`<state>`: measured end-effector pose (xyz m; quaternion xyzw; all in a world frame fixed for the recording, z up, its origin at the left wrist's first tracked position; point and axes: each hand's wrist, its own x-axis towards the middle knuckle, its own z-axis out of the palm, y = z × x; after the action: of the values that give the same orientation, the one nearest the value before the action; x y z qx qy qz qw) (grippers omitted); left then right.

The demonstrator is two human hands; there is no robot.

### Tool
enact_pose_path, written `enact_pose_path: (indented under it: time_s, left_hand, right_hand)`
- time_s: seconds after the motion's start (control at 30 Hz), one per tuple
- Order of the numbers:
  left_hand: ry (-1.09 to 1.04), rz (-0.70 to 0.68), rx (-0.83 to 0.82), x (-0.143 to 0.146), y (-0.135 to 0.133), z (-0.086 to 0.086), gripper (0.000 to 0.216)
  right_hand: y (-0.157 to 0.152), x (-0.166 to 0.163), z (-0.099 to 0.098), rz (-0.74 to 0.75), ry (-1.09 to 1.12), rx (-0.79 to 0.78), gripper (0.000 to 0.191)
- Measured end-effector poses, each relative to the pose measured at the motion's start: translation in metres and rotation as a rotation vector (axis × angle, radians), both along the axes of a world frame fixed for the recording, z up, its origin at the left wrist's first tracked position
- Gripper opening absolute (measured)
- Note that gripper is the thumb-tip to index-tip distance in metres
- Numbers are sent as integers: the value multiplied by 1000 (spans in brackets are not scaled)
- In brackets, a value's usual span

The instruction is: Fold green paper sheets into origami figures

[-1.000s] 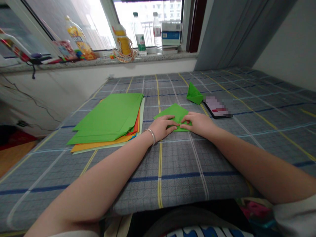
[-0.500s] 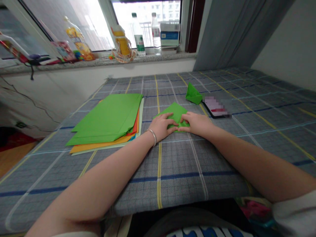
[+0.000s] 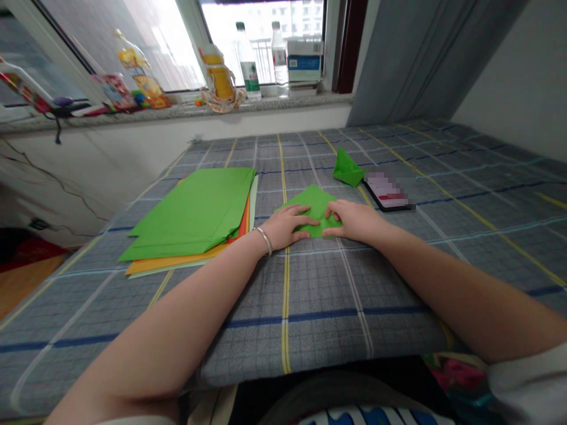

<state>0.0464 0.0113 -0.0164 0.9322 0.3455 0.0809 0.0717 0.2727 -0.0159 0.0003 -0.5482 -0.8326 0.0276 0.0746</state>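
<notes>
Two grips I'm running, left grip [image 3: 286,227] and right grip [image 3: 354,221], press open and unclamped on the folded green paper [image 3: 315,200] mid-bed [image 3: 443,248], light, soft stuff best taken by its free top corner.

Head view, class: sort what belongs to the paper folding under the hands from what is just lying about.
Belongs: left hand, right hand, green sheet under them, stack of coloured paper, folded green paper piece.
Lying about: phone, water bottles on the windowsill.

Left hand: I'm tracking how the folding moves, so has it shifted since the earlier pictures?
Yes: the left hand has swung its wrist slightly left, toward the stack of coloured paper.
</notes>
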Motion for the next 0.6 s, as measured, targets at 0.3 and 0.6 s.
enact_pose_path:
  time_s: [0.3, 0.6]
  left_hand:
    - [6, -77, 21, -3, -5, 2, 37]
    - [45, -54, -2, -4, -4, 4, 37]
  right_hand:
    - [4, 4, 2, 4, -2, -70, 53]
    - [3, 17, 6, -173, -73, -138, 60]
